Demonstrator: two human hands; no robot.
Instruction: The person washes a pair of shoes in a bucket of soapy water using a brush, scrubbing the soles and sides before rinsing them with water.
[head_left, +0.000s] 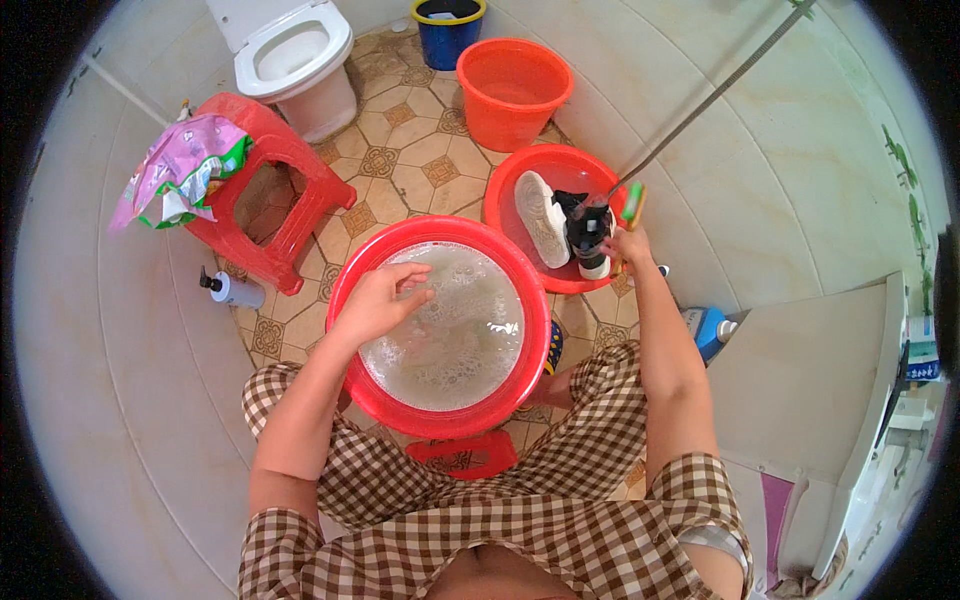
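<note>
A large red plastic basin (439, 427) of sudsy, cloudy water stands before me. My left hand (386, 298) hovers over its left side, fingers apart, holding nothing. Beyond it to the right, a smaller red basin (502, 169) holds a white shoe (541, 219) with its sole upward and, beside it, a black shoe with a white sole (591, 231). At that basin's right rim, my right hand (628, 246) grips a scrubbing brush (634, 201) with green bristles and an orange handle. Its fingertips are close to the black shoe; whether they touch is unclear.
A metal shower hose (712, 97) slants down to the smaller basin. An orange-red bucket (515, 97) and a blue bucket (448, 41) stand beyond, near a toilet (300, 67). At left are a red stool (285, 195) with pink packaging and a pump bottle (238, 291); at right, a blue bottle (703, 330).
</note>
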